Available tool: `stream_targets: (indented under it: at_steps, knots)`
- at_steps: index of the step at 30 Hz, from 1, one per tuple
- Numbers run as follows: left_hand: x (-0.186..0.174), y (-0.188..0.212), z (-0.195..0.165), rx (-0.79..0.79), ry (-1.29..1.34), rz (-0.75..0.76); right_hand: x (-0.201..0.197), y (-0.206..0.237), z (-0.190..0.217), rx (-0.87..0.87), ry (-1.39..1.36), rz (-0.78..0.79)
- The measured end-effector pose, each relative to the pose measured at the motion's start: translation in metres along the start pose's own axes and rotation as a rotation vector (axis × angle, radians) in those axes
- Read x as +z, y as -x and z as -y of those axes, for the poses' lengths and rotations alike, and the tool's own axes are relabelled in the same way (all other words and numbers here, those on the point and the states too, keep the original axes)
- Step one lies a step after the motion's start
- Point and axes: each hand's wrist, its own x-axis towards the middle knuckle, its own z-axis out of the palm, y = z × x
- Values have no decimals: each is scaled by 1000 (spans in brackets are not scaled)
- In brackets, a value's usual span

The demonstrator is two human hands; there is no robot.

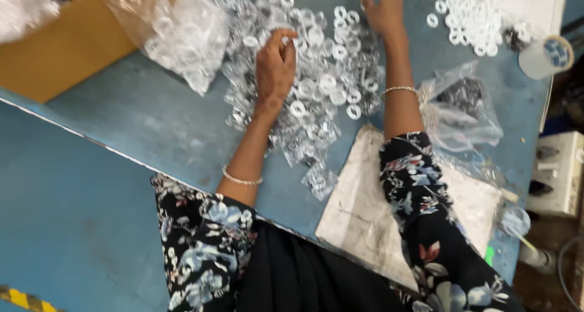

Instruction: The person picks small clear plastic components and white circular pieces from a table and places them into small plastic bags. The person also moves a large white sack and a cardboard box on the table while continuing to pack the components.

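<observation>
From the head camera, a big heap of small white rings lies on the blue bench, many in little clear packets. This looks like sorting or picking rings. The left hand rests on the heap, its grip pinched on one white ring at the fingertips. The right hand lies at the far side of the heap, fingers spread flat, holding nothing.

A clear bag of rings sits left of the heap. A white sheet lies near the bench edge, below the heap. Loose rings lie well right of the heap. The next pick needs a careful pinch. The most open room is left of the heap.
</observation>
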Motion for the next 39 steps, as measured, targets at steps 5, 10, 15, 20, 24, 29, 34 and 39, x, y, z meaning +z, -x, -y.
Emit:
stream_targets:
  at_steps: [5, 10, 15, 20, 24, 29, 34, 39]
  knots:
    - [-1, -17, 11, -202, 365, 84, 20, -27, -2, 0, 160, 209]
    - [-1, -31, 25, -407, 1282, 274, 25, -63, 29, 100, -438, 545]
    - [-6, -33, 35, -609, 1582, 208, 23, -88, 68, 4, -759, 915]
    - [-5, -36, 46, -627, 1818, 275, 77, -143, 39, -39, -332, 359]
    - [-2, -37, 50, -612, 1854, 264, 119, -159, 29, -224, -96, 210]
    - [-7, -38, 47, -596, 1932, 329, 137, -164, 42, 82, 167, 294]
    - [-12, -40, 43, -566, 1955, 304, 126, -177, 41, 94, 7, 127]
    - [-12, -39, 40, -608, 1902, 245, 125, -161, 42, 26, -50, 328]
